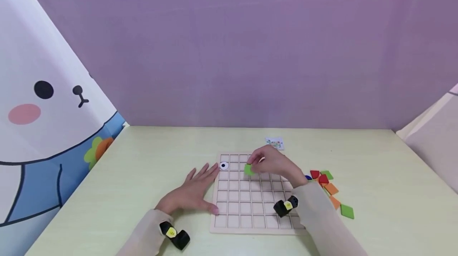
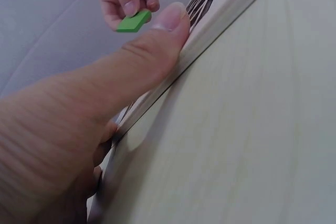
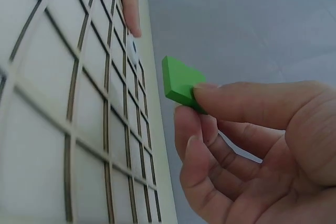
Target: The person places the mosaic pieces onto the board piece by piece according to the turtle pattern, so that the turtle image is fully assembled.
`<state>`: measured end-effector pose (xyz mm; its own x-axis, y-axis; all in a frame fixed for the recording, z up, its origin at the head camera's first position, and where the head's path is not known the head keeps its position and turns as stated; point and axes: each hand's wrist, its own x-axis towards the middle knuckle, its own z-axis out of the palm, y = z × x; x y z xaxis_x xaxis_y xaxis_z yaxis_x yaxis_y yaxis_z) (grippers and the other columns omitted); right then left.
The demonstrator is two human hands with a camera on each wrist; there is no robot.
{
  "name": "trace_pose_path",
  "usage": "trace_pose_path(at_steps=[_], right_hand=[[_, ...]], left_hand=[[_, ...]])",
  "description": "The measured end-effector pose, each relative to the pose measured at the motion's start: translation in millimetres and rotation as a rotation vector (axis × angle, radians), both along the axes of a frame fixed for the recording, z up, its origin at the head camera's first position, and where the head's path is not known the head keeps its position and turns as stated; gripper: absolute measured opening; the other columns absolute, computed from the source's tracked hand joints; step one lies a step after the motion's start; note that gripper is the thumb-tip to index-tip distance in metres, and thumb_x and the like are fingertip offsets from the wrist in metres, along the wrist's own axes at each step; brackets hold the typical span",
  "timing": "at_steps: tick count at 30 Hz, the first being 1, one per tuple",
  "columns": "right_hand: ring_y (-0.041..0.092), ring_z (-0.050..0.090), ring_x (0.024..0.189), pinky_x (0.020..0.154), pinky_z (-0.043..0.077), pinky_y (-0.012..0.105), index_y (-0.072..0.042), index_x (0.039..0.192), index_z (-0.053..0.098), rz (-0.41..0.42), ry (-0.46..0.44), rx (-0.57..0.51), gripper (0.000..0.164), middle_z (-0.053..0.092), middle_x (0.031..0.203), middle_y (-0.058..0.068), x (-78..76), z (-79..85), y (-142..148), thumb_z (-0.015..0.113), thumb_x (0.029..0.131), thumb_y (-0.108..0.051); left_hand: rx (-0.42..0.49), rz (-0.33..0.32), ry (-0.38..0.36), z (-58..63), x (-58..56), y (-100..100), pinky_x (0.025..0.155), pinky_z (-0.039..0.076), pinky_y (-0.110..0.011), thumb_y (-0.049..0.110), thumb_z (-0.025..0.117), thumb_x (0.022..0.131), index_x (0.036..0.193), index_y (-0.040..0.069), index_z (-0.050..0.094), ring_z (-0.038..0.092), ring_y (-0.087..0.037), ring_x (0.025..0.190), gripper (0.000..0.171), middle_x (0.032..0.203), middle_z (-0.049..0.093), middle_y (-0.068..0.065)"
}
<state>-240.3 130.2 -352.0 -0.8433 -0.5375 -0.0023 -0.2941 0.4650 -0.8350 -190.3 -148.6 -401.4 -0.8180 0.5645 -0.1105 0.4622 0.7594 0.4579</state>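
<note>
A pale wooden grid board (image 1: 229,231) lies on the table. My right hand (image 1: 273,163) pinches a flat green tile (image 1: 249,169) between thumb and fingers above the board's upper rows. In the right wrist view the green tile (image 3: 181,81) is held apart from the grid. My left hand (image 1: 191,193) rests along the board's left edge with fingers spread and straight, its thumb (image 2: 152,51) touching the rim. A white round piece with a dark centre (image 1: 224,165) sits in a top-left cell, near the left fingertips.
Right of the board, partly behind my right sleeve, lie loose pieces: a red one (image 1: 323,179), an orange one (image 1: 331,189), a green one (image 1: 347,211) and several others. Behind the board is a small printed card (image 1: 274,143). A purple wall (image 1: 250,57) rises at the table's back.
</note>
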Motion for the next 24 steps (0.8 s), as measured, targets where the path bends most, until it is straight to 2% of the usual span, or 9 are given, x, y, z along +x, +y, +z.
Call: trace_pose_path(at_steps=[8,16,24], right_hand=[[0.013,0.055,0.074,0.064,0.049,0.025,0.002,0.088,0.070,0.002,-0.002,0.012,0.010,0.066,0.085,0.009,-5.8,-3.4,-23.3,0.068,0.078,0.002],[0.013,0.055,0.069,0.062,0.048,0.022,-0.002,0.084,0.070,-0.105,-0.062,0.078,0.009,0.064,0.077,0.005,-5.9,-3.4,-42.7,0.070,0.077,0.002],[0.012,0.055,0.066,0.059,0.048,0.021,-0.004,0.083,0.071,-0.120,-0.052,0.088,0.008,0.065,0.076,0.004,-6.3,-10.5,-56.6,0.071,0.077,0.002]], left_hand=[[0.006,0.007,-0.014,0.4,-0.1,-1.8,0.115,-0.002,-0.061,0.065,0.071,0.069,0.153,0.008,0.013,-0.002,-0.033,0.148,0.117,0.161,0.006,-0.006],[-0.005,-0.007,0.008,-2.2,-1.5,0.1,0.115,-0.002,-0.062,0.066,0.070,0.069,0.153,0.007,0.012,-0.001,-0.034,0.148,0.118,0.161,0.005,-0.007],[0.000,0.000,-0.009,0.4,-0.7,1.2,0.115,-0.002,-0.061,0.065,0.071,0.069,0.153,0.007,0.013,-0.001,-0.033,0.148,0.117,0.161,0.007,-0.006]])
